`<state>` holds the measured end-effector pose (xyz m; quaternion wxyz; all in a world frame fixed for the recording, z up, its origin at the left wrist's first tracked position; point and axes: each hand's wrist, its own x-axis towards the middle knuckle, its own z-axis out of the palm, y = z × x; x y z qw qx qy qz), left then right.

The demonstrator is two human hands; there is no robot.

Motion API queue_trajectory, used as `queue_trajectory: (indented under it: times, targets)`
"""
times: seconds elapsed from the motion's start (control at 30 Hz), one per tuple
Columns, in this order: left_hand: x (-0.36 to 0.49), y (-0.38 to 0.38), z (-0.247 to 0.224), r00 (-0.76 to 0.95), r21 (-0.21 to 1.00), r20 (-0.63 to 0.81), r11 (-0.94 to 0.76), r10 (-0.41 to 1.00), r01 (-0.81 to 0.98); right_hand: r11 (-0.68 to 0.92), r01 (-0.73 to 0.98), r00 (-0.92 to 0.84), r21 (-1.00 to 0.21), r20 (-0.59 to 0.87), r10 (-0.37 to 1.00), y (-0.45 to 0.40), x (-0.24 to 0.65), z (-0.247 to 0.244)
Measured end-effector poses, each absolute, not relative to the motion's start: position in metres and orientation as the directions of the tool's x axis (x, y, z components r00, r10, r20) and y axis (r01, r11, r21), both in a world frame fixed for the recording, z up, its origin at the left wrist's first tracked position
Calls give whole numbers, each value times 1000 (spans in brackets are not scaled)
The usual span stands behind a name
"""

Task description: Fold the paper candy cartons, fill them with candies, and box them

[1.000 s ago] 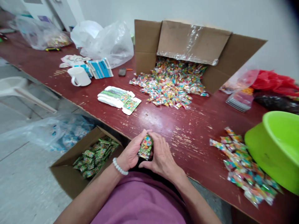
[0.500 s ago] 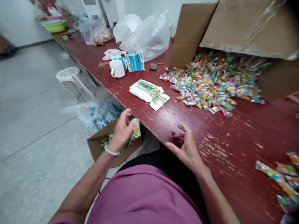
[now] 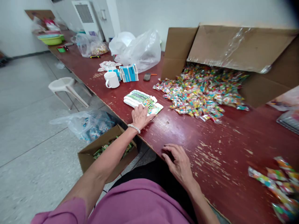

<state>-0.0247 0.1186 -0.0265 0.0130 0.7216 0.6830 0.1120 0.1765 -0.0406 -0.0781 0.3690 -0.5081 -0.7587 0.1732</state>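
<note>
My left hand (image 3: 140, 117), with a beaded bracelet at the wrist, reaches over the table edge. Its fingers lie on the near side of a stack of flat green-and-white printed cartons (image 3: 136, 97), with the thumb spread to the right. Closer to my body, my right hand (image 3: 178, 161) hovers at or rests on the table's edge, its fingers loosely curved and apart, holding nothing. Below my left forearm, an open cardboard box (image 3: 87, 160) on the floor contains green printed packs (image 3: 102, 151), partly hidden by the arm.
A large cardboard box (image 3: 217, 46) lies open on the red table (image 3: 224, 146), spilling small candy packets (image 3: 193, 96). More packets (image 3: 277, 183) lie at lower right. A white mug (image 3: 112, 80), blue-striped cartons (image 3: 129, 73) and a phone (image 3: 147, 77) stand farther back. A white stool (image 3: 62, 84) is left.
My left hand has moved from above the floor box up to the carton stack. The green pack near it is gone from beneath the hand. My right hand has shifted slightly; the view has tilted up.
</note>
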Motion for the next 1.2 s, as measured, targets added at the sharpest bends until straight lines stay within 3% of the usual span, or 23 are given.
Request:
queue_trajectory:
  times: [0.23,0.4,0.47,0.57,0.6,0.67,0.7,0.77,0.9,1.03,1.2]
  targets:
    - [-16,135,-32,32,205,96,-51,995,977,409,617,-200,-672,369,908,-41,175,-75]
    - [-13,118,-15,41,353,111,-78,993,932,344,530,-140,-775,320,937,-42,176,-78]
    - [-12,101,-9,56,446,72,-82,996,891,210,397,6,-893,231,973,-39,177,-79]
    - [-12,64,-8,150,618,-22,-104,988,779,-5,3,239,-1000,-4,971,-33,178,-70]
    - [-11,50,-9,198,711,-79,-84,977,698,-29,-119,262,-992,-60,963,-31,178,-64]
    - [-9,24,-11,362,921,-280,143,889,362,-28,-246,252,-969,-92,963,-28,179,-50]
    - [-8,13,-11,485,934,-356,294,799,202,-26,-257,231,-966,-87,969,-28,179,-42]
    - [-3,-2,-12,712,838,-383,546,589,-1,-35,-227,160,-973,-73,984,-31,180,-29]
    - [8,-15,-11,897,714,-247,695,368,-89,-74,-174,-77,-982,-62,995,-44,180,-12]
    - [16,-19,-13,896,756,-203,645,396,-114,-107,-182,-175,-978,-74,982,-55,179,-2]
    - [17,-21,-12,819,849,-218,516,531,-109,-57,-242,-124,-969,-27,992,-58,175,4]
